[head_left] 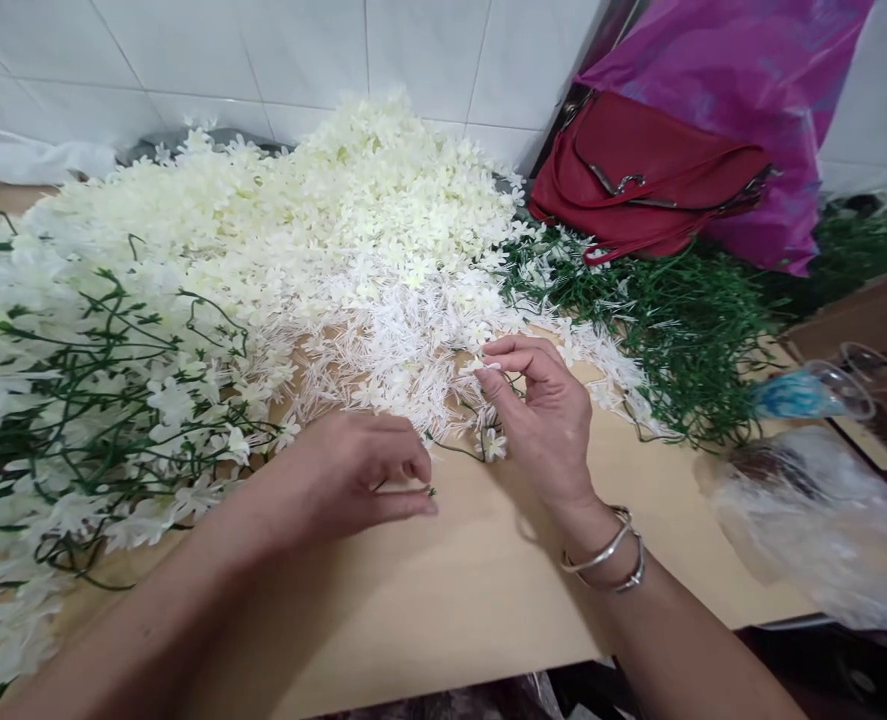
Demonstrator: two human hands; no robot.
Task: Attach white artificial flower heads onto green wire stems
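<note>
My right hand (546,425) pinches a blossom (475,366); my left hand (357,465), near it, pinches a green stem (432,491). Beyond both hands lies a white flower heap (398,185).

One left hand (360,465) and one right hand (548,415) show mid-frame. One red handbag (660,160) and one purple plastic bag (743,60) occupy the upper right; one crumpled clear plastic bag (825,525) lies lower right, below at least one blue-patterned cup (795,393). White artificial blossoms (383,190) and green artificial stems (690,325), too many to count, cover one table (495,600).
</note>
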